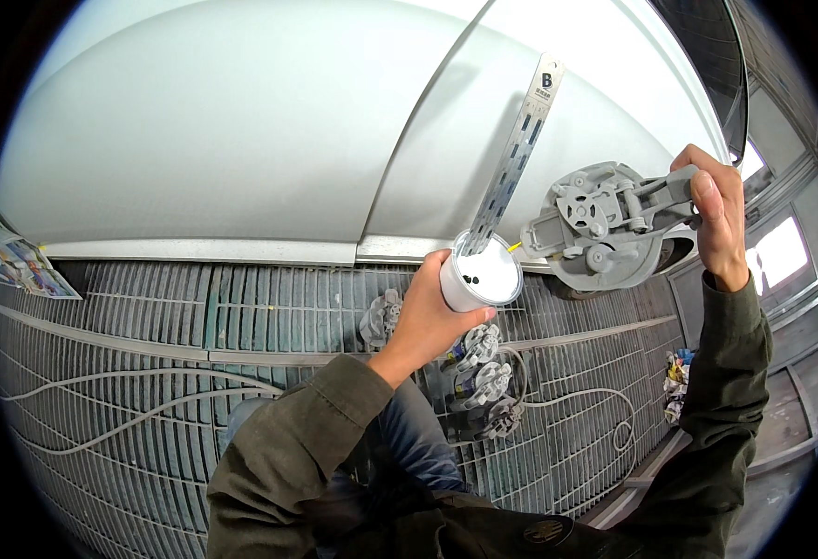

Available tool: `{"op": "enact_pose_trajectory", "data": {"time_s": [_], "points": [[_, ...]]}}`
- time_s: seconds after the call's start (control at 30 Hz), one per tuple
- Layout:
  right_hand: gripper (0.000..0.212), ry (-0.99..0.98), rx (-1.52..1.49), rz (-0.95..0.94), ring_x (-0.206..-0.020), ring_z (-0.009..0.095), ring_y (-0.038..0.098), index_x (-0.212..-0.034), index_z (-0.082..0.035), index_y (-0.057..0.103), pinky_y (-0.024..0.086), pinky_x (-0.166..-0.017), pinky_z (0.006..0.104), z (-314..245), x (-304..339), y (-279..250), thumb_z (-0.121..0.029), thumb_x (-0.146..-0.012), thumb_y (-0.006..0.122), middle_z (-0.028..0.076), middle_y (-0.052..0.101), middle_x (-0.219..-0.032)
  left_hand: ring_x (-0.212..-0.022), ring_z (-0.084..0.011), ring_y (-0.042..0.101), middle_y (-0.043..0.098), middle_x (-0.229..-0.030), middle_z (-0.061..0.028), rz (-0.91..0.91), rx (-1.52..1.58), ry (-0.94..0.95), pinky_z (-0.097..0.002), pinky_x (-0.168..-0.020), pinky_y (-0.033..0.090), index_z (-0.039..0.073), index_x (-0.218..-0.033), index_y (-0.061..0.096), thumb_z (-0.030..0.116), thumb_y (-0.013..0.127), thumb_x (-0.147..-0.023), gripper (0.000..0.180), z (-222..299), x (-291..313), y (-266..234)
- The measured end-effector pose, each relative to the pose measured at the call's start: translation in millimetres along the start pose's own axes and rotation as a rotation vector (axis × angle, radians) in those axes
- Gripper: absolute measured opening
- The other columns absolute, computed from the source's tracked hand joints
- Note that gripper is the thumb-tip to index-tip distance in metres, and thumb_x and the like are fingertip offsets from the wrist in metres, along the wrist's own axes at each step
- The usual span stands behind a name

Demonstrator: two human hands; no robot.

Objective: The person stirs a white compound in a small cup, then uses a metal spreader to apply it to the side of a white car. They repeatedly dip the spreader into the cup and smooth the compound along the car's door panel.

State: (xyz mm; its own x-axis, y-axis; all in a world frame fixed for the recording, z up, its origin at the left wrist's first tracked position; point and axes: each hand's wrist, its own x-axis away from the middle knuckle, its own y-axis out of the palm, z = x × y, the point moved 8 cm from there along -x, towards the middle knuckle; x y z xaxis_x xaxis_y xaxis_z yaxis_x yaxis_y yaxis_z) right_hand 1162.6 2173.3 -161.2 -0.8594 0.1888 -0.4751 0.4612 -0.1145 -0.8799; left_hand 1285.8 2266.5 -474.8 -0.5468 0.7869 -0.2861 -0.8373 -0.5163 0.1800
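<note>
My left hand [432, 312] is wrapped round a white plastic cup [483, 303] holding white liquid with a few black spots. A flat metal mixing stick [516, 154] with dark markings stands tilted in the cup, leaning away to the right. My right hand [718, 205] is closed round the handle of a grey paint-can mixing lid [581, 219], held tilted just right of the cup. A thin yellow streak [514, 247] shows between the lid's spout and the cup's rim. Whatever can lies beneath the lid is hidden.
A white vehicle body panel [223, 130] spans the far side. On the slatted floor grating [139, 317] stand several cans with grey mixing lids [483, 382]. A hose [148, 373] crosses the floor at left. Crumpled colourful scraps [677, 382] lie at right, printed paper [29, 265] at far left.
</note>
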Motion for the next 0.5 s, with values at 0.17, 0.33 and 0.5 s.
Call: {"op": "enact_pose_trajectory", "data": {"time_s": [0.17,0.33,0.5], "points": [[0.066,-0.012,-0.038,0.041,-0.052,0.010,0.032,-0.066,-0.004,0.047,0.026,-0.048,0.0289,6,0,-1,-0.065,-0.089,0.039,-0.001,0.033,-0.057,-0.115,-0.0281,0.056,0.055,-0.123,-0.0189,0.010,-0.026,-0.017,-0.0386,-0.097,0.046,-0.005,-0.132,0.040,0.018,0.086,-0.068,0.082,-3,1,-1],[0.060,0.122,-0.191,0.075,-0.052,0.008,0.034,-0.067,-0.005,0.046,0.028,-0.047,0.0262,28,11,5,-0.059,-0.093,0.040,-0.002,0.036,-0.059,-0.117,-0.0237,0.055,0.055,-0.125,-0.0137,-0.021,-0.018,-0.056,-0.0372,-0.100,0.045,0.000,-0.135,0.038,0.015,0.086,-0.071,0.082,-6,2,1],[0.059,0.244,-0.308,0.068,-0.052,0.007,0.037,-0.067,-0.006,0.044,0.028,-0.046,0.0242,44,34,16,-0.059,-0.093,0.041,-0.002,0.040,-0.060,-0.116,-0.0202,0.055,0.056,-0.125,-0.0102,-0.019,-0.002,-0.044,-0.0363,-0.100,0.045,0.003,-0.135,0.039,0.011,0.085,-0.073,0.078,-6,4,0]]}}
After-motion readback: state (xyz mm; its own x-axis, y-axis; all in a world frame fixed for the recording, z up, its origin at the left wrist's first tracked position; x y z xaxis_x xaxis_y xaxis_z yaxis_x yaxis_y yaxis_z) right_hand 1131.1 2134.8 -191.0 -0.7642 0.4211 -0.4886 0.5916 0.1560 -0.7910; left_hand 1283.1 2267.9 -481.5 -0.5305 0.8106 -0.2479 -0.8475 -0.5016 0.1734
